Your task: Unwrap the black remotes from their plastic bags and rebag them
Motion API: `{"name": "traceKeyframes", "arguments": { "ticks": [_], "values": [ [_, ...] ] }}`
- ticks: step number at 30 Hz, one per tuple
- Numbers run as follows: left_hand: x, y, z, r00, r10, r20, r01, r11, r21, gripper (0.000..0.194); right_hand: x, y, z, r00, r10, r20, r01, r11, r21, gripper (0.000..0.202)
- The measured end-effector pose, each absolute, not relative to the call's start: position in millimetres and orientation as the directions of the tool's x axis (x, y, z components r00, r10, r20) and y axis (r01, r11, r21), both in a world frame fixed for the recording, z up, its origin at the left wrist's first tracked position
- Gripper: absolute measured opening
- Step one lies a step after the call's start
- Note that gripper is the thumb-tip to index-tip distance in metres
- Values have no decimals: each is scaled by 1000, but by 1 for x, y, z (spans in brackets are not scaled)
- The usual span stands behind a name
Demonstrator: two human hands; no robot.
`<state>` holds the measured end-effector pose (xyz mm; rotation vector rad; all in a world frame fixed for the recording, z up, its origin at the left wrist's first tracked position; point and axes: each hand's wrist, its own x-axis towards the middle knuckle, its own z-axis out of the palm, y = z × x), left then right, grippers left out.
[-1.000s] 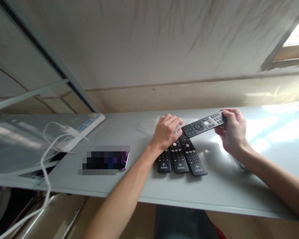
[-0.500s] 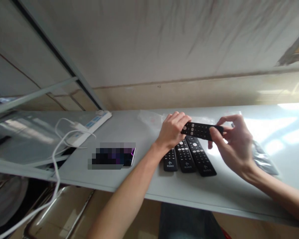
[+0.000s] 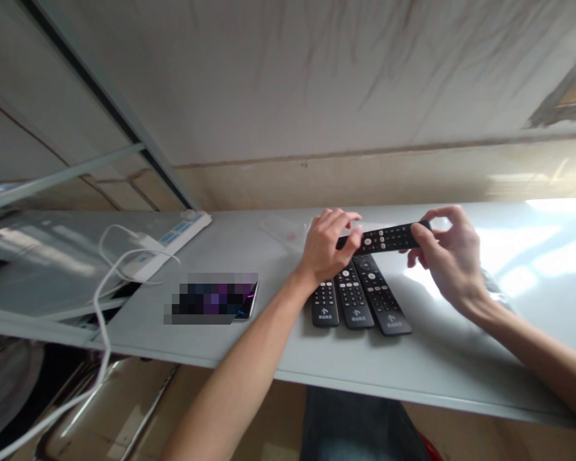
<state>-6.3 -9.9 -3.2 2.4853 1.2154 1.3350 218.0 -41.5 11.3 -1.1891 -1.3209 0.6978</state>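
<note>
A black remote control (image 3: 392,238) is held up sideways over the table between both hands, its buttons facing me. My right hand (image 3: 454,256) pinches its right end between thumb and fingers. At the other end, my left hand (image 3: 327,246) has its thumb against the remote, with the fingers curved above. Below, three more black remotes lie side by side with their buttons up: the left one (image 3: 325,304), the middle one (image 3: 354,298) and the right one (image 3: 384,298). My left hand covers the upper part of the left one.
A phone (image 3: 216,299) lies left of my left forearm. Farther left is a white power strip (image 3: 173,243) with a white cable (image 3: 106,320) hanging over the edge. Clear plastic film (image 3: 285,232) lies behind my left hand, and a plastic-wrapped item (image 3: 496,291) is partly behind my right wrist.
The held remote has tilted, its right end now higher. My left fingers have loosened and lifted from its left end, and my right hand has moved slightly up.
</note>
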Motion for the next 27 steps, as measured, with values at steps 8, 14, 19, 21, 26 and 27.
{"name": "traceKeyframes", "arguments": {
  "ticks": [8,14,19,21,26,27],
  "values": [
    [-34,23,-17,-194,797,572,468,-437,768,36,221,-39,12,178,941,287,234,243,-941,24],
    [-47,30,-21,59,905,422,630,-362,687,43,223,-37,13,184,958,219,190,184,-964,20],
    [-47,26,-23,214,908,360,842,-358,404,38,222,-35,13,194,962,194,131,171,-977,21],
    [-46,25,-21,222,905,363,866,-354,353,31,222,-34,13,191,961,200,128,178,-976,22],
    [-41,21,-15,194,847,494,833,-408,373,27,223,-33,8,173,956,236,67,228,-971,23],
    [-41,21,-14,189,833,521,818,-426,385,29,223,-33,8,169,956,241,55,235,-970,23]
  ]
}}
